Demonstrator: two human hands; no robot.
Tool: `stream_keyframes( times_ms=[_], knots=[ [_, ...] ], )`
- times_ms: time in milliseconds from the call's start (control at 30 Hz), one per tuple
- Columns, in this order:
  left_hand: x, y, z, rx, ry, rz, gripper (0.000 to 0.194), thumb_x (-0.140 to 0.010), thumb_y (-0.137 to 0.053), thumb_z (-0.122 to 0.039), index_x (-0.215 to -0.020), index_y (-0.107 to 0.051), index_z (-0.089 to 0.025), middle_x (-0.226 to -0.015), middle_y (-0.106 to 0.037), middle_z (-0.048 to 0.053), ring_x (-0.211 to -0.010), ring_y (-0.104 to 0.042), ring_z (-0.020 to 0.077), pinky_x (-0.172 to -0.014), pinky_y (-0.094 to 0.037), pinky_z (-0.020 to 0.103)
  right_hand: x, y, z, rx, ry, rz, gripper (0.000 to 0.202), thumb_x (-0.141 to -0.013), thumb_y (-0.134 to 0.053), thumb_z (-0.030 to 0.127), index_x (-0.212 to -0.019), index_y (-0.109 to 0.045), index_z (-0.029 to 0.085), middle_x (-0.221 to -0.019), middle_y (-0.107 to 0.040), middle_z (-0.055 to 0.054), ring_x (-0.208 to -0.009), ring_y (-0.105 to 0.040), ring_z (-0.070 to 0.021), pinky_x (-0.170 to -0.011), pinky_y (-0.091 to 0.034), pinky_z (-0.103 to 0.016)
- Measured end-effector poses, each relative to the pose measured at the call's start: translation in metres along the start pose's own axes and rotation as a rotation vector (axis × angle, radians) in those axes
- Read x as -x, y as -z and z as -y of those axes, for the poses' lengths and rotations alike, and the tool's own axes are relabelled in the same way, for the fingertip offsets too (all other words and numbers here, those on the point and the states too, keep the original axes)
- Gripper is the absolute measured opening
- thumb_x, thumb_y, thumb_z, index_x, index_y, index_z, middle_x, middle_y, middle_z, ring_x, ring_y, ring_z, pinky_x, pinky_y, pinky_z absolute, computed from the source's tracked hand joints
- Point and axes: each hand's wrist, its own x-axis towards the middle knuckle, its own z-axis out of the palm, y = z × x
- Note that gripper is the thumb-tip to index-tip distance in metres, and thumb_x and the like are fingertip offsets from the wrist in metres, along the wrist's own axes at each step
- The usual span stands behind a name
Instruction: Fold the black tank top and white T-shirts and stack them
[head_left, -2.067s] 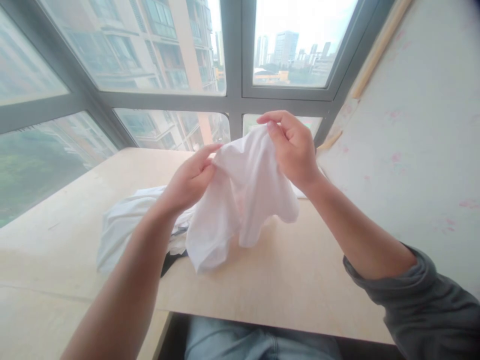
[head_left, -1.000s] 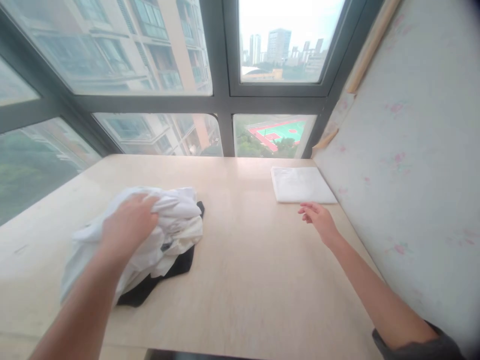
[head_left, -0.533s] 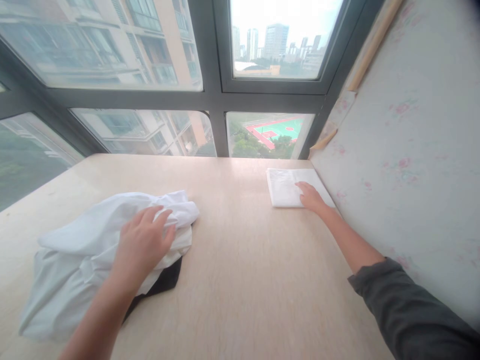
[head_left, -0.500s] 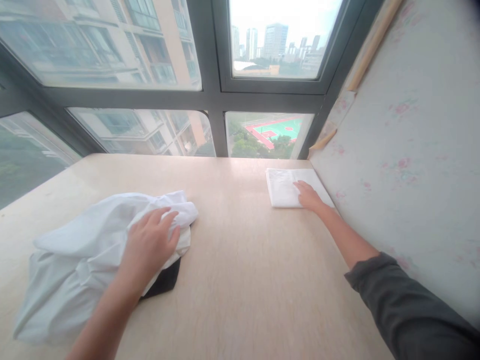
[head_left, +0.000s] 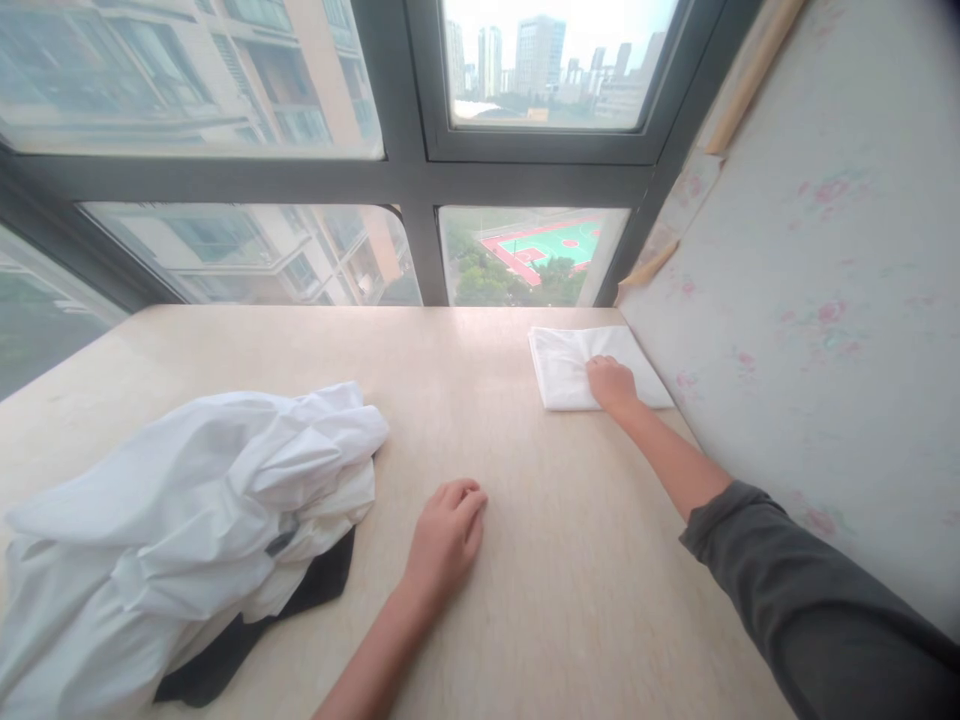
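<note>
A crumpled white cloth heap [head_left: 202, 490] lies on the left of the pale surface, with a black piece [head_left: 322, 575] showing from under its right side. My left hand [head_left: 448, 535] is over the middle of the surface, right of the heap, its fingers curled together with nothing seen in them. At the back right a folded white cloth [head_left: 559, 375] lies flat near the wall. My right hand [head_left: 613, 384] is on this folded cloth, its fingers closed and pinching the fabric, which wrinkles beside the fingertips.
The pale surface [head_left: 480, 620] reaches back to a grey window frame [head_left: 525, 183]. A wall with flowered paper [head_left: 810, 400] rises on the right, its paper edge peeling near the window. Buildings and a sports court show outside.
My left hand has left the cloth heap and moved right, its fingers closing. My right hand's fingers have curled onto the folded cloth. The view has shifted slightly.
</note>
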Motion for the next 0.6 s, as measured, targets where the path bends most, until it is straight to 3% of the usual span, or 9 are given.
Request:
stream_keyframes(
  times_ms=[167,333,433,600],
  knots=[
    [0.002,-0.005,0.001,0.007,0.009,-0.028,0.025,-0.089,-0.046,-0.012,-0.104,-0.063,-0.022,-0.107,-0.064,0.01,-0.1,-0.061,0.0248,-0.086,-0.053,0.042,0.002,0.007,-0.002,-0.002,-0.04,-0.03,0.038,-0.096,-0.032,0.007,-0.112,-0.066,0.007,-0.116,-0.065,-0.024,-0.112,-0.058,-0.0278,-0.082,-0.047,-0.034],
    [0.002,-0.005,0.004,0.073,0.045,-0.047,0.024,-0.092,-0.044,-0.014,-0.105,-0.062,-0.021,-0.104,-0.063,0.01,-0.098,-0.06,0.0234,-0.085,-0.052,0.04,0.006,0.023,-0.012,-0.02,-0.151,-0.065,0.04,-0.103,-0.027,0.022,-0.121,-0.061,0.011,-0.103,-0.07,-0.02,-0.096,-0.066,-0.0273,-0.075,-0.046,-0.034],
    [0.002,-0.007,0.006,0.083,0.051,-0.048,0.022,-0.093,-0.044,-0.016,-0.104,-0.062,-0.021,-0.103,-0.063,0.009,-0.098,-0.059,0.0225,-0.085,-0.05,0.038,0.013,0.039,-0.023,-0.045,-0.216,-0.101,0.038,-0.103,-0.033,0.028,-0.123,-0.062,0.014,-0.098,-0.071,-0.019,-0.087,-0.068,-0.0265,-0.073,-0.044,-0.034],
    [0.003,-0.01,0.009,0.095,0.047,-0.044,0.019,-0.095,-0.044,-0.017,-0.101,-0.062,-0.02,-0.103,-0.061,0.008,-0.098,-0.058,0.021,-0.086,-0.047,0.035,0.028,0.081,-0.041,-0.227,-0.176,-0.229,0.027,-0.092,-0.053,0.026,-0.112,-0.069,0.023,-0.099,-0.076,-0.007,-0.095,-0.068,-0.0261,-0.072,-0.044,-0.031]
  ],
)
